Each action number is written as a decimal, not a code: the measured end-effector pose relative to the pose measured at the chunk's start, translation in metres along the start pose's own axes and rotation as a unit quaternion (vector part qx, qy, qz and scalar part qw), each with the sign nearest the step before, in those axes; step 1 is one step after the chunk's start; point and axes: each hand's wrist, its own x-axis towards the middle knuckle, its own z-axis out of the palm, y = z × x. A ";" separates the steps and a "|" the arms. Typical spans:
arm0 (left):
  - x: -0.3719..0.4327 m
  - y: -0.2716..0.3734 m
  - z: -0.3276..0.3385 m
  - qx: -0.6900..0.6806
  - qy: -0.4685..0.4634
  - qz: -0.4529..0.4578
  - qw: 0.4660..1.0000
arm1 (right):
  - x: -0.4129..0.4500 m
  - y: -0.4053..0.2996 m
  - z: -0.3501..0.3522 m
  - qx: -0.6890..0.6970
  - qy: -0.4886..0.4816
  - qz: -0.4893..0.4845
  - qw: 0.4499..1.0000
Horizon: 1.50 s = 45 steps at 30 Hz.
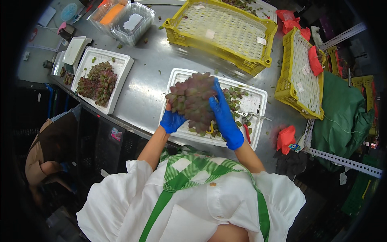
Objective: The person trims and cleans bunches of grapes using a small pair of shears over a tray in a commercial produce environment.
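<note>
A large cluster of purple-green succulent rosettes [195, 99] is held between my two blue-gloved hands, above a white foam tray [257, 121]. My left hand [173, 121] supports its lower left side, with the fingers partly hidden behind it. My right hand [223, 116] lies flat along its right side, thumb against the leaves. Loose succulent leaves [234, 95] are scattered in the tray. Near its right end lie metal snips [248, 114] and red-handled pruning shears [246, 128]. Something yellow and curved [210, 128] shows just under the cluster; I cannot tell what it is.
A second foam tray [122, 69] with succulents [98, 83] stands at left, beside a scale [74, 51]. Yellow crates [208, 45] [297, 75] stand behind and at right. Clear plastic boxes [133, 25] sit at the back. A red bag [285, 139] lies at right. Another person [51, 154] is low at left.
</note>
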 end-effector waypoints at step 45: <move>0.009 -0.008 0.066 0.099 -0.087 0.061 0.989 | -0.009 -0.041 0.007 -0.026 0.090 -0.105 0.990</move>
